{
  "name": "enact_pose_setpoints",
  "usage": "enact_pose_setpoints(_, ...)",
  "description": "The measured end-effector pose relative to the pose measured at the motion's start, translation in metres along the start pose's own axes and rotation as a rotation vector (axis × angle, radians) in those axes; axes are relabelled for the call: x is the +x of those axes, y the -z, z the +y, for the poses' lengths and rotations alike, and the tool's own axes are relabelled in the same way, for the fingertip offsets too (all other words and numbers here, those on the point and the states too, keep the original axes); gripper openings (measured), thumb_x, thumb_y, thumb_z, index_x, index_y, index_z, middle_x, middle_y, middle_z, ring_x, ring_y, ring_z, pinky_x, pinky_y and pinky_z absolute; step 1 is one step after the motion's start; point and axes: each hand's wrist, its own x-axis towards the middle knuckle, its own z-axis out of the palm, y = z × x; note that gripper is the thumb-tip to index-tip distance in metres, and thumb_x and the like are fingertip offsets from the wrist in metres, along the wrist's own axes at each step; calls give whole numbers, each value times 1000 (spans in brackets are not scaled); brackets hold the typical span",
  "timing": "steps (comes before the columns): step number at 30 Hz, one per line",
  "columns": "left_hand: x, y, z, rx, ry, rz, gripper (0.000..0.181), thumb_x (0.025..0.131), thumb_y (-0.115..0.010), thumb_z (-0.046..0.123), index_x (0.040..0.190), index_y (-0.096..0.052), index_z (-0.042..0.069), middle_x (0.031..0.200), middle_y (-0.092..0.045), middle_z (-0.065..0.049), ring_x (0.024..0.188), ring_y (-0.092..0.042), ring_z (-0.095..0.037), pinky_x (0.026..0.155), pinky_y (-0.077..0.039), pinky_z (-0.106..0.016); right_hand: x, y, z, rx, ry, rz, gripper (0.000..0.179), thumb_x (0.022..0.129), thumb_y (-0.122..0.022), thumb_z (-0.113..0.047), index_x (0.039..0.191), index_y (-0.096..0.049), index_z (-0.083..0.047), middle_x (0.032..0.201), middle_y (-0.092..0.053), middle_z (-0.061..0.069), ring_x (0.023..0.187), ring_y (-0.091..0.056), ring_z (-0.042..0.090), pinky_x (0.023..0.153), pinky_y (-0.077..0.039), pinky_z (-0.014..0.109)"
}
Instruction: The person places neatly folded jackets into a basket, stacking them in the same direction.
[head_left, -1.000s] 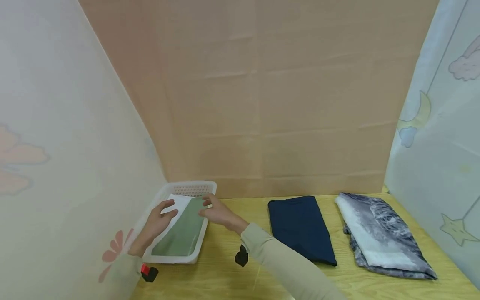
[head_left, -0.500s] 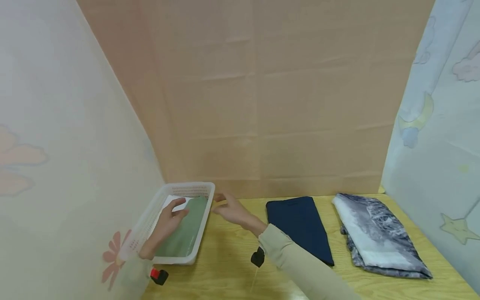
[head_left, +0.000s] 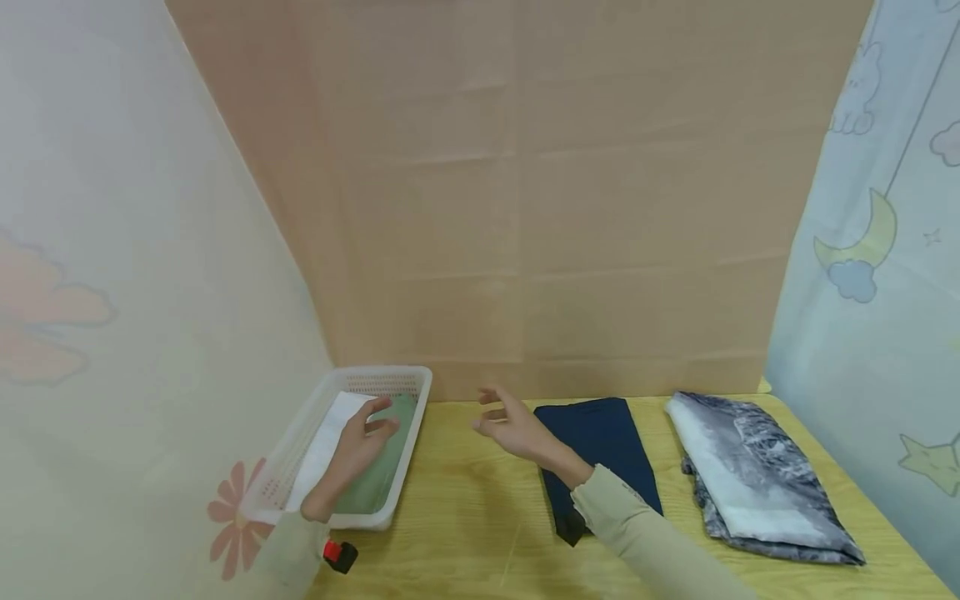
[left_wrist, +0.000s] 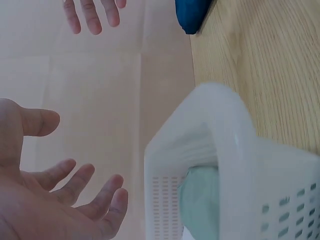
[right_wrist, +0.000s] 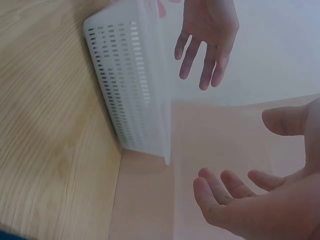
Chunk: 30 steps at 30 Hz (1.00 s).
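Note:
My left hand [head_left: 358,448] hovers above the white plastic basket [head_left: 408,462], fingers loosely bent with nothing between them. Inside the basket lie a folded green cloth [head_left: 386,467] and a white cloth [head_left: 326,446], side by side. Over the table between the basket and a folded navy cloth [head_left: 600,429] is my right hand [head_left: 521,429], its fingers relaxed and holding nothing. The right forearm covers part of the navy cloth. In the left wrist view the basket's rim [left_wrist: 235,150] stands apart from the left hand [left_wrist: 55,200].
A folded grey and white patterned cloth [head_left: 757,475] lies at the right of the wooden table [head_left: 465,517]. A brown sheet [head_left: 555,208] hangs behind the table. Pale patterned walls [head_left: 150,250] flank both sides, the left one close against the basket.
My right hand has moved from over the basket rightward, to beside the navy cloth. The left hand has shifted a little to the right above the basket. The cloths stay put.

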Motion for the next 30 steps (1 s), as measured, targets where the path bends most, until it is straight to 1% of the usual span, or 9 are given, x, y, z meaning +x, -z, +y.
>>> enact_pose_setpoints(4,0,-10,2,-11,3,-17,54,109,-61,19,158,-43,3,162,-46,-22,138,-56,-49,105,-56,-58,-9,9,7,-12,7,23,66,109,-65,-27,166,-34,-14,160,-44,18,144,-51,46,108,-52,60)
enact_pose_setpoints(9,-2,-21,8,-19,-6,-19,55,109,-63,23,157,-46,6,162,-48,-20,137,-57,-49,103,-57,-59,-16,20,12,-47,36,33,66,109,-64,-25,166,-34,-11,160,-44,22,144,-50,48,111,-50,61)
enact_pose_setpoints(14,-3,-32,15,-16,-40,-24,55,108,-64,21,157,-46,5,162,-48,-20,135,-59,-47,103,-57,-57,-24,33,16,-76,47,50,64,109,-64,-24,164,-35,-9,159,-44,23,144,-50,48,114,-47,60)
enact_pose_setpoints(19,0,-45,17,-15,-74,-29,57,108,-66,20,157,-45,3,161,-49,-21,133,-62,-45,105,-57,-54,-34,47,23,-119,31,105,64,108,-65,-21,164,-36,-7,160,-45,24,143,-52,46,115,-47,60)
enact_pose_setpoints(24,4,-64,20,-56,-55,-26,56,105,-68,19,156,-48,6,159,-52,-17,131,-63,-41,103,-58,-53,-44,62,33,-168,31,151,65,108,-66,-24,163,-36,-8,160,-46,23,143,-53,47,116,-46,62)
enact_pose_setpoints(27,6,-78,22,-71,-73,-19,55,105,-68,19,154,-50,5,157,-54,-19,131,-63,-44,101,-59,-53,-51,69,40,-195,26,183,66,107,-68,-26,162,-37,-7,159,-46,25,142,-53,48,115,-46,63)
enact_pose_setpoints(30,6,-92,23,-80,-92,-24,55,105,-68,20,154,-49,4,157,-53,-20,132,-61,-49,101,-58,-55,-55,75,46,-229,23,200,68,106,-69,-26,162,-37,-5,158,-47,26,140,-54,49,114,-46,62)
